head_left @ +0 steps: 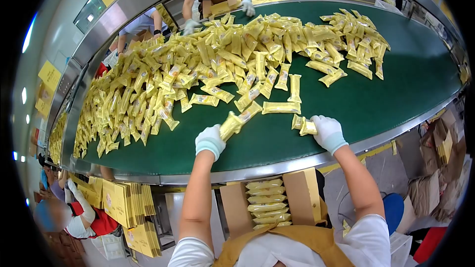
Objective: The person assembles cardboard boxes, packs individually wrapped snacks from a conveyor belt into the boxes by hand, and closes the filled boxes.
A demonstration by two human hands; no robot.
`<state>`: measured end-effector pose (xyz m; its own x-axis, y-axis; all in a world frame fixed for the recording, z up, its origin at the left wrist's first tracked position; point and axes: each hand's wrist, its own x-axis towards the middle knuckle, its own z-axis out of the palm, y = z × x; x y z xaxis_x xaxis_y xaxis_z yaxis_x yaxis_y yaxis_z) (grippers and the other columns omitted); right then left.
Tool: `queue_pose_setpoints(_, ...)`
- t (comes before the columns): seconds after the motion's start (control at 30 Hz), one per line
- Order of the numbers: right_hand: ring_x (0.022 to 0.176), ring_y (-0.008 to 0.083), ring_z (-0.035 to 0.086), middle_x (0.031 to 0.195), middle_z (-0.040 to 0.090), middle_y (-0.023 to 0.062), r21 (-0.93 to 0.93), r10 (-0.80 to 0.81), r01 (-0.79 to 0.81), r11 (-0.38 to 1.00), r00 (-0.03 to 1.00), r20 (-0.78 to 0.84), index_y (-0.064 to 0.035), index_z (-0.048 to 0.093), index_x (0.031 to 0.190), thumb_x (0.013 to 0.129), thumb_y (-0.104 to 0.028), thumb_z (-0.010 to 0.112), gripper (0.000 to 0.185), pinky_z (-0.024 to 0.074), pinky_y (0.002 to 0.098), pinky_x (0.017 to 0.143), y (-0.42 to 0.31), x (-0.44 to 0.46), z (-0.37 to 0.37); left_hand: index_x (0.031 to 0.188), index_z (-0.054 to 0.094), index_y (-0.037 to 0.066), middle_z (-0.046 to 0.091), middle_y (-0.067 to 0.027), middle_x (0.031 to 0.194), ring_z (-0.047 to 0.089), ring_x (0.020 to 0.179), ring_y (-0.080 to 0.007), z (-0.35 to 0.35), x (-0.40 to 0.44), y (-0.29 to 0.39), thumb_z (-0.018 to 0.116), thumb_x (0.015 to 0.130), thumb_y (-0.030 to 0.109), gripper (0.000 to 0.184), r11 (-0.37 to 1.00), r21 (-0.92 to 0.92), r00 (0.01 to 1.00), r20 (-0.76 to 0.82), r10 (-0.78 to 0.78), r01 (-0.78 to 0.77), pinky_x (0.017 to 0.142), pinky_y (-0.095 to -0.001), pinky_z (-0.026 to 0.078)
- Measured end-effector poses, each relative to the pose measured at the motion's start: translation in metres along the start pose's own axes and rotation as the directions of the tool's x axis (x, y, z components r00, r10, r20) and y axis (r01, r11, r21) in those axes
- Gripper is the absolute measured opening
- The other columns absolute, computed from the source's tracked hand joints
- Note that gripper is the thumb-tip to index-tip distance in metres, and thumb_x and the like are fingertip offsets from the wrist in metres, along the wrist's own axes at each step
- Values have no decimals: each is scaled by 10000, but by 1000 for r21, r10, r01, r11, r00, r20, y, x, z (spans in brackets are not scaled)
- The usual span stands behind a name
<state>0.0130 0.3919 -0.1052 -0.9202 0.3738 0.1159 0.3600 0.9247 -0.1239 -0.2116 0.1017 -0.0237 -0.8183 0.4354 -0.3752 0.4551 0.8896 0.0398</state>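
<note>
My left hand, in a white glove, is closed around yellow snack packets above the near side of the green belt. Just beyond its fingers, another packet lies slanted, touching or overlapping the held ones. My right hand, gloved too, grips short-looking yellow packets seen partly end-on; how many is unclear. Between and beyond both hands, a single packet rests crosswise on the belt. Below, close to my body, an open cardboard box holds a stacked row of packets.
A large heap of packets covers the far and left belt. A metal rim edges it. Across stands a co-worker with gloved hands; another person's arm is beside. Flattened cartons stand lower left.
</note>
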Motion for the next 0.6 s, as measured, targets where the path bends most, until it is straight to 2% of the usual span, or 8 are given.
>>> queue_pose_setpoints(0.03,865,287,679,905,665,84,3,-3,3,1000,1000,-7,-129,616,1026,762,-90,692,278,534,420,775,1,0,3,1171,651,127,686,-149,1191,655,1086,-346,6,3,-4,700,797,182,381,965,-25,964,-60,258,-260,931,-428,537)
queue_pose_setpoints(0.07,869,287,681,903,659,83,5,-12,12,1000,1000,-16,-123,607,1021,736,-76,703,305,536,424,773,1,1,5,1201,653,145,688,-159,1166,637,1059,-383,37,19,-21,749,763,207,453,776,-18,737,-328,591,-630,951,-435,514)
queue_pose_setpoints(0.17,864,283,680,904,658,82,33,-17,18,999,999,-38,-124,607,1024,737,-74,704,307,536,422,770,1,0,3,1221,647,147,707,-161,1106,647,1034,-388,21,9,-4,789,724,269,531,846,-156,860,-83,504,-510,948,-438,512)
queue_pose_setpoints(0.3,867,282,679,917,667,82,20,-3,3,1000,1000,-28,-128,617,1029,758,-89,696,286,533,419,769,0,-1,1,1223,632,159,719,-174,1045,675,1003,-374,9,17,-17,766,751,307,513,930,-346,948,-318,10,-126,894,-439,547)
queue_pose_setpoints(0.4,881,291,677,941,679,88,1,10,-10,1000,1000,6,-136,636,1047,816,-118,662,233,530,417,785,-2,0,-1,1194,649,117,727,-191,1022,690,980,-373,8,22,-12,790,733,305,517,954,-298,929,-349,-120,12,868,-438,557)
queue_pose_setpoints(0.47,889,293,677,947,680,89,7,11,-12,1000,1000,7,-137,636,1052,818,-119,661,236,530,418,794,-3,1,-2,1145,655,122,717,-172,1049,671,1016,-374,21,30,0,740,766,246,408,988,-155,975,-217,-40,6,896,-446,543)
queue_pose_setpoints(0.53,896,282,675,943,662,82,10,19,-19,1000,1000,22,-135,617,1057,754,-99,712,320,534,416,793,-4,1,-1,1128,662,136,708,-139,1088,657,1049,-361,29,28,10,702,788,212,350,953,29,949,-97,301,-300,912,-441,535)
queue_pose_setpoints(0.6,899,277,673,944,653,78,13,28,-28,1000,999,18,-133,608,1059,720,-90,738,366,536,414,795,-2,0,-1,1130,659,154,698,-97,1115,652,1060,-333,36,21,11,685,795,188,338,920,12,894,-230,383,-391,910,-433,533)
